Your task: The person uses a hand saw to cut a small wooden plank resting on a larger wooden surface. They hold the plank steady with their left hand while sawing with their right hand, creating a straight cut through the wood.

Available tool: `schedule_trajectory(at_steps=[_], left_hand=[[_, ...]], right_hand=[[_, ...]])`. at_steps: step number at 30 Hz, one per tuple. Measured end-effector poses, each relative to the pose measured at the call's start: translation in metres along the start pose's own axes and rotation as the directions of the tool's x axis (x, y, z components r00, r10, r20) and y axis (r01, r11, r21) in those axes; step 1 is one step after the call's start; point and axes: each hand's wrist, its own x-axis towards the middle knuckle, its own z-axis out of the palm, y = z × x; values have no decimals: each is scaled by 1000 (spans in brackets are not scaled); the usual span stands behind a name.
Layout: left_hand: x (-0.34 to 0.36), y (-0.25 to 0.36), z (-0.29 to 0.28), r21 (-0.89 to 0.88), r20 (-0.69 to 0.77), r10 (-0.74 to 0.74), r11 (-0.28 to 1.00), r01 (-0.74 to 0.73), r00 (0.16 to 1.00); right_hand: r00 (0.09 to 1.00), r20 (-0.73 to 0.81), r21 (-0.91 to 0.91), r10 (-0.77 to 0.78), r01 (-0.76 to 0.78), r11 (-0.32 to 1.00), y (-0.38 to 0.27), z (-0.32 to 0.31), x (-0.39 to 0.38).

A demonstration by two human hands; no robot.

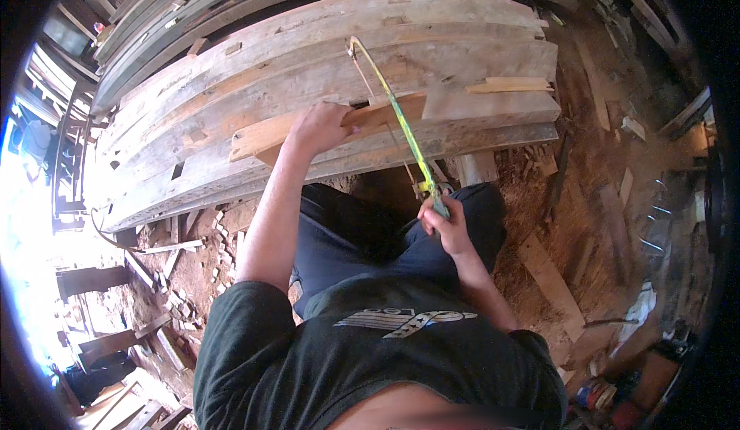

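Observation:
A wooden board (262, 138) with an orange-brown face lies along the near side of a bench of thick planks (462, 56). My left hand (324, 127) is closed over it, left of the saw. In my right hand (445, 224), low in front of my knees, is the grip of a hacksaw (401, 118) with a slim yellow-green frame. The saw points away from me, tilted left at its far end. Its thin blade crosses the board to the right of my left hand; how deep it sits in the wood I cannot tell.
A thin pale strip of wood (509, 85) rests on the bench's right end. Sawdust and offcuts cover the floor, with a flat plank piece (551, 283) at right and small blocks (176, 306) at left. More long timbers (254, 6) are stacked behind the bench.

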Motion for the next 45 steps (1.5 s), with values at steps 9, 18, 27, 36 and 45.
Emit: schedule_trajectory(at_steps=[9,18,27,36,45], left_hand=[[-8,-14,0,-127,-26,-69,990,65,997],[-14,5,-4,50,-26,-22,998,24,999],[27,14,2,50,14,101,994,-102,995],[32,0,9,54,42,123,991,-125,992],[16,13,9,103,64,132,985,-138,989]], right_hand=[[995,89,-161,34,-19,987,-35,-9,41],[1000,26,-168,13,-9,986,-3,1,1],[999,-31,-93,35,-38,995,6,-8,1],[1000,18,-29,8,-7,1000,9,-4,8],[999,-40,65,20,-17,998,2,-2,71]])
